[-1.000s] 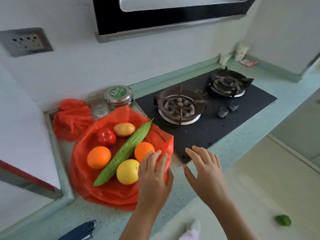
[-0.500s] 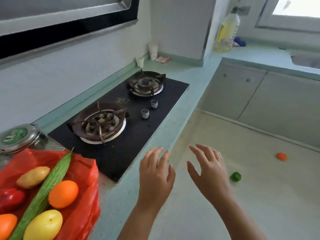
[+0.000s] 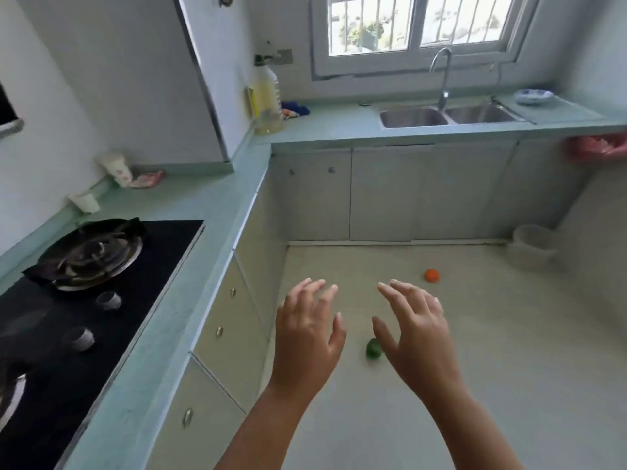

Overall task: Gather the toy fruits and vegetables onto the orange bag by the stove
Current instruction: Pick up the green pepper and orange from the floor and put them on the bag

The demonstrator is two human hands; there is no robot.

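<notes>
DESK: Where do the strays lie?
OPERATOR: On the pale kitchen floor (image 3: 509,368). A small round green toy vegetable (image 3: 372,348) sits near, between my hands, and a small round orange toy fruit (image 3: 432,275) lies farther right. The orange bag is outside my view.
DESK: Your hands?
OPERATOR: My left hand (image 3: 307,337) and right hand (image 3: 415,334) hover with fingers spread, holding nothing. I judge both toys light, hard, smooth and apt to roll, so I'd cup each around its middle.
</notes>
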